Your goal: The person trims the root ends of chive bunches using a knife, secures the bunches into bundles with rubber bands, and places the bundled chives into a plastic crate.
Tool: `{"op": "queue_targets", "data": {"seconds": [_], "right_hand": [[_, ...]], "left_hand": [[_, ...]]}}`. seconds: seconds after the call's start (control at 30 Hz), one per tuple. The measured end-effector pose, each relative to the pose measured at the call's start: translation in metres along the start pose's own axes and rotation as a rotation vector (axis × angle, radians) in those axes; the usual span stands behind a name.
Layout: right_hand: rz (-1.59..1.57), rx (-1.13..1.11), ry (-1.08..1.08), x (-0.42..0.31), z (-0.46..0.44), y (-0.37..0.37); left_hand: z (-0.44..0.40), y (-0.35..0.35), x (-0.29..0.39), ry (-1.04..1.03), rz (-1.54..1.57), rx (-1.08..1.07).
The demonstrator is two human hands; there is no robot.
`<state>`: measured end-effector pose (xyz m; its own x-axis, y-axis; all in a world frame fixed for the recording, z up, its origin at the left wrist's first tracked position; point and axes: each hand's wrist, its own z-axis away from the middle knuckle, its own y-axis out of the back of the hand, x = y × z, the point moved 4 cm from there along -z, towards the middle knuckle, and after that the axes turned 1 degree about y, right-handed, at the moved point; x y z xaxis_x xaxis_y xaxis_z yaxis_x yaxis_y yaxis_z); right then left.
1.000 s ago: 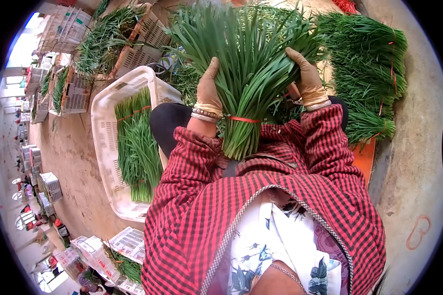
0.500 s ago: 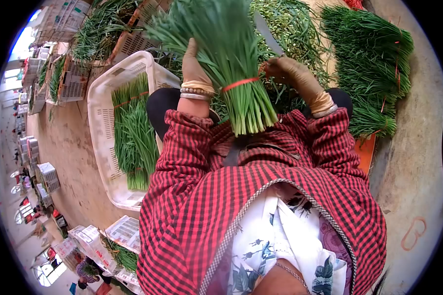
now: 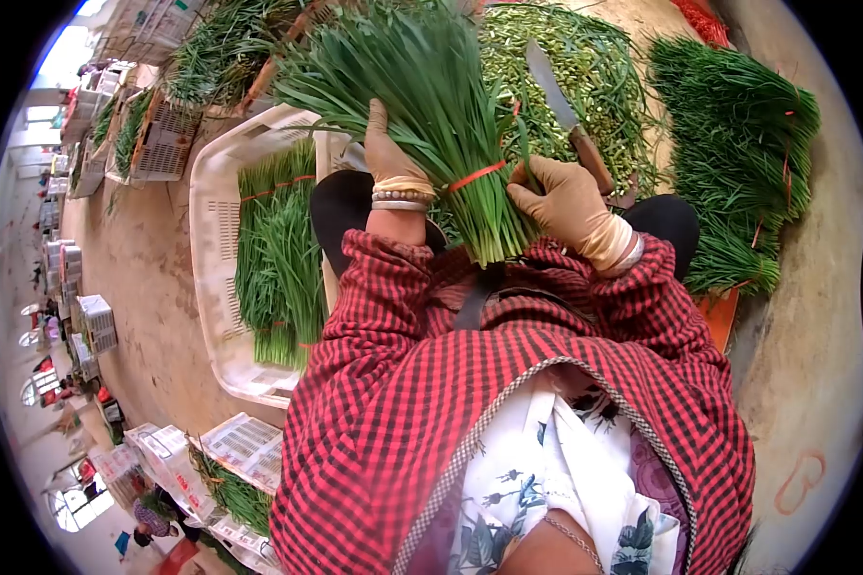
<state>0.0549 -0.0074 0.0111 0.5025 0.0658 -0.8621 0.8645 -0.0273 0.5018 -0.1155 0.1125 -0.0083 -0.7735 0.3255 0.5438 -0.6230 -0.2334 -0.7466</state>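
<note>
So the main thing here is a big bunch of long green stalks [image 3: 408, 91], held tilted over the person's lap, leafy tops fanning up and to the left, pale cut ends pointing down toward the belly. A red band [image 3: 477, 176] goes round it near the cut ends. The left hand [image 3: 390, 158], gloved, has the bunch cradled: thumb up along the near side, rest of the fingers hidden behind the leaves, so it's only partly closed around a fat handful. The right hand [image 3: 568, 199], gloved too, is just beside the banded part with its fingers curled in and thumb near the index; a leaf runs down to the fingertips, but I can't tell if it's actually pinched. Just past that hand there's a knife [image 3: 553, 91] with a brown handle, lying over a heap of pale green trimmings [image 3: 513, 38]. Over on the right are more stacked bundles [image 3: 729, 153] tied with red, and a tangle of red twine [image 3: 702, 21] beyond them. On the left, a white basket [image 3: 211, 316] sits on the floor [image 3: 149, 316] with banded greens [image 3: 280, 244] inside.
</note>
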Motion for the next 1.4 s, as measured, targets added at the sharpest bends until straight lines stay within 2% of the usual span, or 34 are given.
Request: {"op": "queue_targets", "data": {"seconds": [0.03,0.07,0.13,0.27,0.33,0.4,0.5,0.53,0.6,0.67,0.7,0.77,0.83,0.87,0.9,0.93,0.97,1.0,1.07,1.1,1.17,1.23,1.37,1.4], "right_hand": [[-0.148,-0.075,-0.118,0.006,-0.001,-0.003],[-0.147,-0.077,-0.116,0.006,0.001,0.000],[-0.551,-0.348,-0.502,-0.004,0.008,0.001],[-0.600,-0.492,-0.490,-0.007,0.022,0.014],[-0.551,-0.539,-0.503,-0.009,0.034,0.021],[-0.501,-0.588,-0.437,0.000,0.050,0.035],[-0.428,-0.715,-0.511,0.015,0.080,0.067],[-0.294,-0.695,-0.456,0.025,0.088,0.077],[0.232,-0.614,-0.581,0.035,0.098,0.107],[0.300,-0.347,-0.571,0.033,0.091,0.118],[0.301,-0.285,-0.396,0.025,0.080,0.110],[-0.162,-0.186,-0.284,0.010,0.060,0.076],[-0.476,-0.236,-0.355,-0.019,0.041,0.032],[-0.623,-0.275,-0.390,-0.029,0.032,0.010],[-0.578,-0.299,-0.353,-0.025,0.024,-0.007],[-0.530,-0.322,-0.314,-0.019,0.019,-0.023],[-0.457,-0.294,-0.297,-0.017,0.017,-0.032],[-0.357,-0.291,-0.303,-0.014,0.017,-0.036],[-0.435,-0.200,-0.382,-0.010,0.021,-0.038],[-0.426,-0.206,-0.365,-0.007,0.021,-0.038],[-0.595,-0.253,-0.510,0.004,0.026,-0.040],[-0.620,-0.273,-0.535,0.005,0.029,-0.038],[-0.713,-0.334,-0.542,0.008,0.032,-0.038],[-0.775,-0.370,-0.536,0.008,0.034,-0.038]], "left_hand": [[0.000,0.002,0.001,-0.003,0.000,0.001],[0.000,0.004,0.002,0.018,0.009,-0.016],[-0.002,0.008,0.005,0.034,0.022,-0.031],[-0.002,0.009,0.012,0.030,0.108,-0.014],[0.003,0.007,0.025,-0.104,0.022,0.038],[-0.001,0.013,0.032,-0.097,0.023,0.063],[-0.016,0.032,0.049,-0.195,0.050,0.037],[-0.013,0.031,0.056,-0.237,0.071,0.000],[-0.016,0.037,0.067,-0.269,0.086,-0.025],[-0.017,0.039,0.069,-0.325,0.059,-0.017],[-0.017,0.038,0.071,-0.380,0.032,-0.015],[-0.002,0.018,0.061,-0.306,0.059,-0.044],[0.014,-0.001,0.050,-0.175,0.094,-0.154],[0.024,-0.012,0.049,-0.175,0.095,-0.092],[0.017,-0.006,0.044,-0.159,0.149,-0.072],[0.025,-0.013,0.044,-0.288,0.099,0.064],[0.012,-0.002,0.039,-0.289,0.113,-0.007],[0.009,-0.001,0.033,-0.172,0.177,-0.108],[0.011,-0.002,0.025,-0.094,0.235,-0.233],[0.012,0.001,0.024,-0.141,0.182,-0.202],[0.004,0.012,0.017,-0.185,0.136,-0.173],[-0.004,0.019,0.008,-0.072,0.184,-0.153],[-0.001,0.018,0.002,-0.068,0.242,-0.136],[0.001,0.017,0.001,0.016,0.256,-0.180]]}}
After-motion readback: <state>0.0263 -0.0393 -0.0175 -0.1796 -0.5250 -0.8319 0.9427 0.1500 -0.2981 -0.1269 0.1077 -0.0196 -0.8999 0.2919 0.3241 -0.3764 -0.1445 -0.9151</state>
